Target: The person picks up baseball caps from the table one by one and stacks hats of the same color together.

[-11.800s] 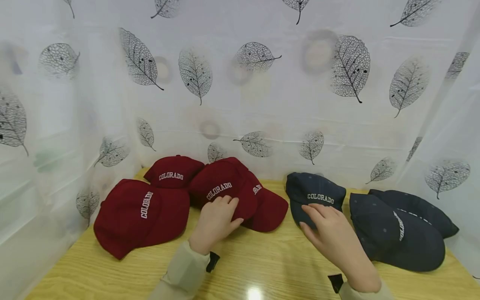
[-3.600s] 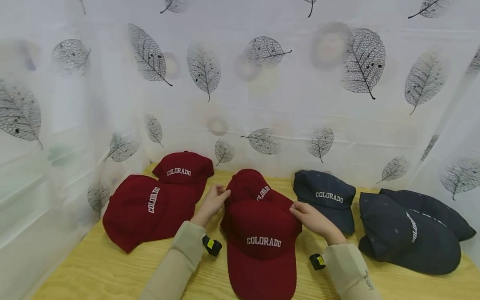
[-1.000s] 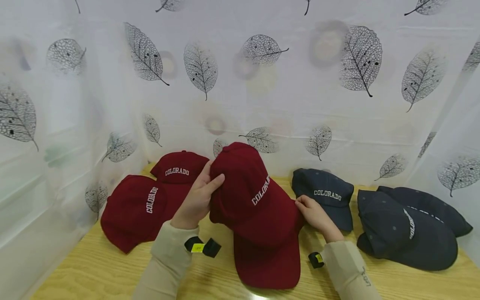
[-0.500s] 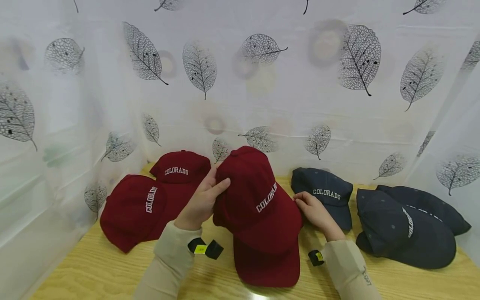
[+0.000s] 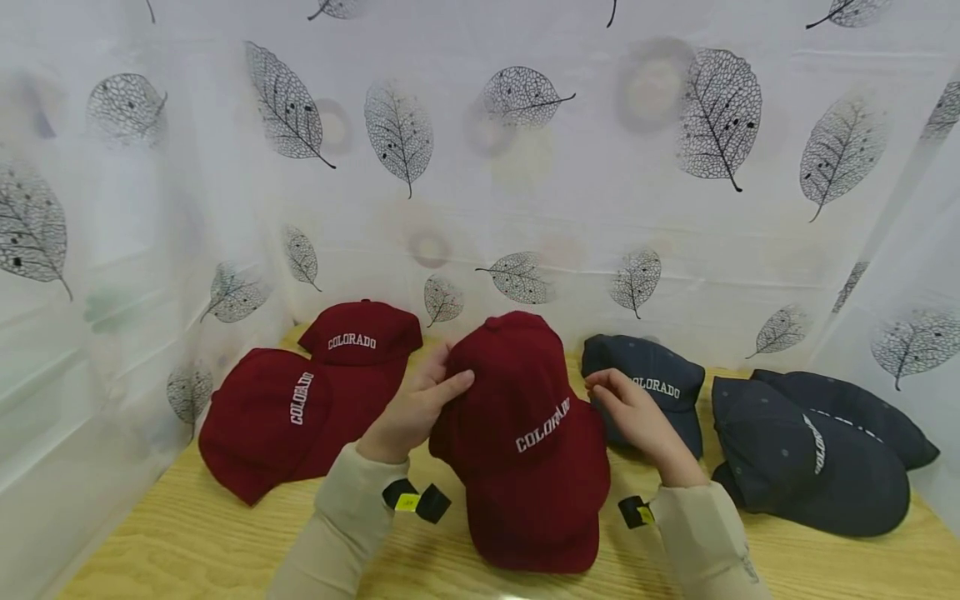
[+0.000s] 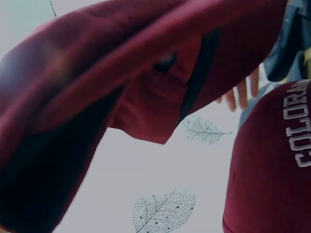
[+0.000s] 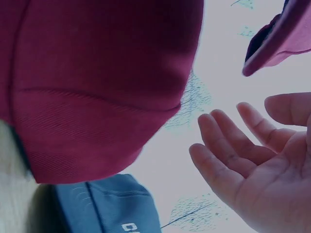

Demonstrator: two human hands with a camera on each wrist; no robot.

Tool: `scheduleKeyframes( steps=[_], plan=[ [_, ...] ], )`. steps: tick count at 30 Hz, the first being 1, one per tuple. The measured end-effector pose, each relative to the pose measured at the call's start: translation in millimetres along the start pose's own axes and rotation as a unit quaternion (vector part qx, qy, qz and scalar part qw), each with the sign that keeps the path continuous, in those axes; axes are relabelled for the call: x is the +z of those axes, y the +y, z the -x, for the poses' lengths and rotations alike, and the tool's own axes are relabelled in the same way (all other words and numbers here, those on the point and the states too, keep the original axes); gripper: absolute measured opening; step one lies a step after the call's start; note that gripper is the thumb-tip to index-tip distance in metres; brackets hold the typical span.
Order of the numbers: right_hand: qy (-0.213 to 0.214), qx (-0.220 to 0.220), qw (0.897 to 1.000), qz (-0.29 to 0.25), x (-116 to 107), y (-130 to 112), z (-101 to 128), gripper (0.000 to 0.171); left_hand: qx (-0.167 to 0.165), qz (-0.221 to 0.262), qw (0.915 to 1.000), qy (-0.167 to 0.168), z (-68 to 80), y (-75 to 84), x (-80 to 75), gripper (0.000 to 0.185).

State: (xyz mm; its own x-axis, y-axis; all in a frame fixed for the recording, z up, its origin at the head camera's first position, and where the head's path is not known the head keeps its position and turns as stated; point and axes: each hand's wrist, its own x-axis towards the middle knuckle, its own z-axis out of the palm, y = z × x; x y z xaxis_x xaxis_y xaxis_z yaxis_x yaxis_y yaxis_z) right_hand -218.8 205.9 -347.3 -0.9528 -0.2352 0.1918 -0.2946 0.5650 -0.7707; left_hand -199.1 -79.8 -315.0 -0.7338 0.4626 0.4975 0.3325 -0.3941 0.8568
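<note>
My left hand (image 5: 416, 408) grips a red baseball cap (image 5: 510, 375) at the back left of its crown, the thumb lying on the outside. That cap hangs tilted over a second red cap (image 5: 532, 560), whose brim sticks out beneath it toward me. In the left wrist view the held cap (image 6: 97, 53) shows its underside, and the lower cap's crown (image 6: 267, 160) is at right. My right hand (image 5: 637, 421) is beside the two caps, touching neither, fingers loosely bent. The right wrist view shows this hand (image 7: 272, 179) holding nothing.
Two overlapping red caps (image 5: 262, 417) lie at left on the wooden table (image 5: 172, 542). A navy cap (image 5: 645, 358) sits behind my right hand, and two more navy caps (image 5: 810, 458) overlap at right. A leaf-print curtain (image 5: 450, 167) hangs behind.
A red cap was brought forward earlier, then my left hand lifted another over it. Within the last second the held cap moved down and rightward, and my right hand let go of the lower cap.
</note>
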Motion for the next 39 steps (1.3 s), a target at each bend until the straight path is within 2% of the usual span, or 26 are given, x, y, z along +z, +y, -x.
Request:
scheduleKeyframes(
  steps=[4,8,13,20,25,37,39],
  plan=[
    [0.001,-0.021,1.0,-0.017,-0.4,-5.6,1.5,0.026,0.0,-0.006,0.9999,-0.011,-0.1,-1.4,1.9,0.013],
    [-0.003,-0.037,0.998,-0.047,-0.8,-10.5,2.4,0.028,-0.018,-0.009,0.9993,-0.033,-0.2,-2.8,4.1,0.013],
    [-0.008,-0.029,0.997,-0.076,-0.9,-14.5,3.8,0.032,-0.033,-0.002,0.9972,-0.068,0.2,-5.4,6.9,0.013],
    [-0.023,-0.016,0.993,-0.112,-0.6,-14.8,3.7,0.038,-0.02,0.007,0.9951,-0.096,0.4,-7.4,8.1,0.012],
    [-0.038,-0.026,0.991,-0.129,0.0,-14.3,3.6,0.04,-0.005,-0.01,0.9933,-0.115,0.3,-6.1,6.3,0.01],
    [-0.044,-0.036,0.987,-0.148,1.0,-11.6,3.3,0.039,0.025,-0.03,0.9831,-0.179,-1.0,-8.4,4.7,0.016],
    [-0.049,-0.038,0.984,-0.164,0.8,-10.5,3.0,0.041,0.029,-0.031,0.9817,-0.186,-1.3,-8.8,4.9,0.016]
  ],
)
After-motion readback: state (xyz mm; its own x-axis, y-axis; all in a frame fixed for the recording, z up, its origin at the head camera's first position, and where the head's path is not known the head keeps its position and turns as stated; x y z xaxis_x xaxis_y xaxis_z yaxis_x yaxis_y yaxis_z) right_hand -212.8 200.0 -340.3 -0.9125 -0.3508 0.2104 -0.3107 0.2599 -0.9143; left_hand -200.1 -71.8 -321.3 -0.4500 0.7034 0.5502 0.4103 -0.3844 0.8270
